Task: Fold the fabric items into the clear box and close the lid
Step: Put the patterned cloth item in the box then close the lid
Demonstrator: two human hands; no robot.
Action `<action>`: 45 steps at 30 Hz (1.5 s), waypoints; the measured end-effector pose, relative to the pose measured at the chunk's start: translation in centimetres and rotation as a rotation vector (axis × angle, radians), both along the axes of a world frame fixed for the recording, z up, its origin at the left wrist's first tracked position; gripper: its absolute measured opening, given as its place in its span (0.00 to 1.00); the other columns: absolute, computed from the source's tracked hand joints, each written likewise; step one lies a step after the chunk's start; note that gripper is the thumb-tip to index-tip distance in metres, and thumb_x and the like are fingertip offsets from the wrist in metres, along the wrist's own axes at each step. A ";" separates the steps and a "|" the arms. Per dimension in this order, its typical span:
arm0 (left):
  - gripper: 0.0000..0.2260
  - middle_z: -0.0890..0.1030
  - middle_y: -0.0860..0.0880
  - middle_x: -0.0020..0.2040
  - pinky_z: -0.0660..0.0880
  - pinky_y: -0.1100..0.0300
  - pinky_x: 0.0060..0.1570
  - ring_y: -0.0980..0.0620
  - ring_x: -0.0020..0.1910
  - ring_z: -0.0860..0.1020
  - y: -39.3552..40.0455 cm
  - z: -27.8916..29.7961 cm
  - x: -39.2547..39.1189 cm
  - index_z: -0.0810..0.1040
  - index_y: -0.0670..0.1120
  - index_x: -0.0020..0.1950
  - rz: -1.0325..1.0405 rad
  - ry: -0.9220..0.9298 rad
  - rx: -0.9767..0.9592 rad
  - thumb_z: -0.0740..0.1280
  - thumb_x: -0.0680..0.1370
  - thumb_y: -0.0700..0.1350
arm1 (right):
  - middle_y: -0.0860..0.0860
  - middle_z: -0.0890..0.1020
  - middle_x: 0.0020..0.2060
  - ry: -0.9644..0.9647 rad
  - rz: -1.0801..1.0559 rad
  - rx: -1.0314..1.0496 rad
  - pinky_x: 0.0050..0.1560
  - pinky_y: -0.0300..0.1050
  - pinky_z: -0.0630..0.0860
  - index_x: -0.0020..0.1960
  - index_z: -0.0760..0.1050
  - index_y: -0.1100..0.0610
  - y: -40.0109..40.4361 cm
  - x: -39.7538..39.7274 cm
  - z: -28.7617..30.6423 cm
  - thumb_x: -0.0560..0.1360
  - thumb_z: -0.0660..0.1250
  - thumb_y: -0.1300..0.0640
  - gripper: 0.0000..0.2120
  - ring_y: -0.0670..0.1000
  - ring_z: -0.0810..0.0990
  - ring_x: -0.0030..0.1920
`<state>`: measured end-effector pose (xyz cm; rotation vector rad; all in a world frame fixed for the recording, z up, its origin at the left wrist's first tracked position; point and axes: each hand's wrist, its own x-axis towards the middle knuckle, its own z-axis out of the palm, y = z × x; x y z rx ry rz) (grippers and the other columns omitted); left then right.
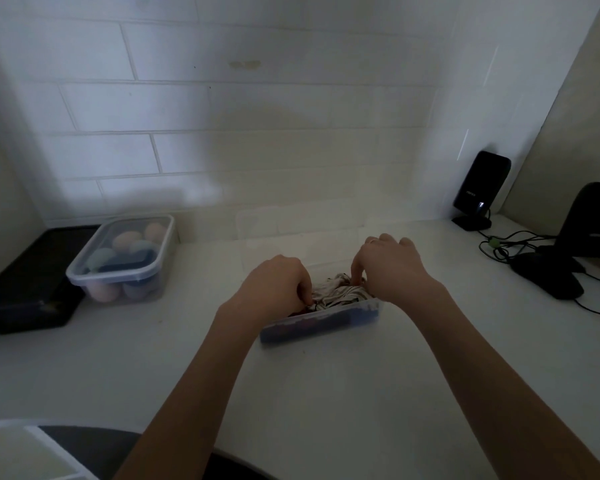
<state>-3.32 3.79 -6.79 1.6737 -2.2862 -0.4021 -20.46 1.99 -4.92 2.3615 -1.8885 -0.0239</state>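
Observation:
A clear box (321, 323) sits open on the white counter in front of me. A striped light fabric (338, 293) lies crumpled on top inside it, with dark blue and red cloth showing through the front wall. My left hand (278, 282) is over the box's left end, its curled fingers pinching the striped fabric's edge. My right hand (388, 265) is over the right end, thumb and fingers pinching the same fabric. A faint clear lid (291, 223) leans against the tiled wall behind the box.
A lidded clear container (125, 258) of coloured egg shapes stands at left, next to a black tray (32, 285). At right are a black device on a stand (480, 188), a black lamp base (551, 271) and cables (499, 244). A white bin corner (21, 452) shows bottom left.

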 end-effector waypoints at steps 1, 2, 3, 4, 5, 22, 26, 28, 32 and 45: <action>0.04 0.85 0.47 0.41 0.79 0.53 0.50 0.49 0.41 0.81 0.1 0.1 0.0 0.85 0.47 0.40 0.000 0.000 0.000 0.71 0.69 0.39 | 0.52 0.76 0.58 0.002 -0.010 0.012 0.61 0.51 0.64 0.54 0.80 0.48 -0.1 0.2 -0.1 0.74 0.64 0.58 0.12 0.55 0.70 0.63; 0.04 0.85 0.47 0.41 0.79 0.54 0.50 0.49 0.41 0.81 0.1 0.1 0.0 0.85 0.47 0.40 -0.002 -0.001 0.002 0.71 0.69 0.39 | 0.52 0.76 0.58 0.004 -0.016 0.018 0.62 0.51 0.64 0.55 0.80 0.49 -0.1 0.3 -0.3 0.75 0.64 0.59 0.12 0.55 0.70 0.63; 0.05 0.85 0.47 0.41 0.79 0.54 0.50 0.49 0.41 0.81 0.2 0.0 0.0 0.85 0.47 0.41 -0.007 -0.003 0.005 0.71 0.70 0.39 | 0.52 0.77 0.58 0.004 -0.017 0.018 0.62 0.51 0.64 0.56 0.79 0.50 -0.2 0.4 -0.4 0.75 0.64 0.59 0.12 0.55 0.71 0.63; 0.05 0.85 0.47 0.42 0.79 0.55 0.50 0.49 0.42 0.81 0.3 0.1 0.0 0.85 0.46 0.42 -0.013 -0.004 0.008 0.71 0.70 0.39 | 0.52 0.77 0.58 -0.001 -0.015 0.022 0.61 0.51 0.64 0.56 0.79 0.50 -0.3 0.5 -0.5 0.75 0.63 0.59 0.12 0.55 0.71 0.62; 0.05 0.85 0.47 0.43 0.78 0.56 0.50 0.50 0.42 0.81 0.4 0.1 0.1 0.85 0.46 0.43 -0.019 -0.001 0.014 0.71 0.70 0.40 | 0.52 0.78 0.58 -0.013 -0.011 0.040 0.60 0.50 0.65 0.55 0.79 0.49 -0.5 0.4 -0.4 0.75 0.64 0.58 0.12 0.55 0.73 0.62; 0.04 0.80 0.55 0.35 0.71 0.73 0.36 0.62 0.34 0.76 0.9 0.0 1.1 0.85 0.46 0.43 -0.040 0.202 0.064 0.73 0.70 0.42 | 0.52 0.77 0.53 0.084 0.037 0.052 0.54 0.49 0.64 0.56 0.73 0.50 -1.3 0.9 -1.1 0.72 0.65 0.59 0.13 0.55 0.73 0.57; 0.04 0.80 0.55 0.35 0.72 0.71 0.37 0.61 0.35 0.77 0.8 0.0 1.2 0.85 0.47 0.43 -0.052 0.220 0.047 0.73 0.70 0.44 | 0.49 0.79 0.55 0.130 0.037 0.135 0.59 0.50 0.64 0.57 0.74 0.48 -1.7 1.0 -0.8 0.73 0.66 0.57 0.14 0.54 0.76 0.57; 0.04 0.83 0.53 0.39 0.74 0.68 0.41 0.59 0.39 0.79 1.0 0.0 1.5 0.85 0.48 0.44 -0.055 0.256 0.020 0.72 0.71 0.46 | 0.48 0.78 0.54 0.020 0.054 0.225 0.56 0.46 0.65 0.59 0.75 0.47 -1.5 0.1 -0.1 0.72 0.68 0.54 0.15 0.52 0.76 0.56; 0.02 0.83 0.55 0.45 0.77 0.66 0.47 0.61 0.44 0.80 1.4 0.0 3.1 0.85 0.51 0.41 -0.009 0.492 -0.066 0.73 0.70 0.45 | 0.47 0.78 0.45 -0.280 0.143 0.389 0.39 0.33 0.68 0.62 0.77 0.51 -1.1 -2.1 1.3 0.74 0.69 0.57 0.17 0.45 0.74 0.41; 0.22 0.72 0.54 0.60 0.68 0.61 0.54 0.55 0.58 0.72 0.4 -1.9 4.5 0.66 0.48 0.68 0.457 1.009 -0.235 0.63 0.77 0.53 | 0.43 0.82 0.47 -0.766 0.239 0.095 0.45 0.34 0.74 0.53 0.81 0.44 0.0 -2.3 -0.1 0.72 0.72 0.54 0.11 0.43 0.80 0.45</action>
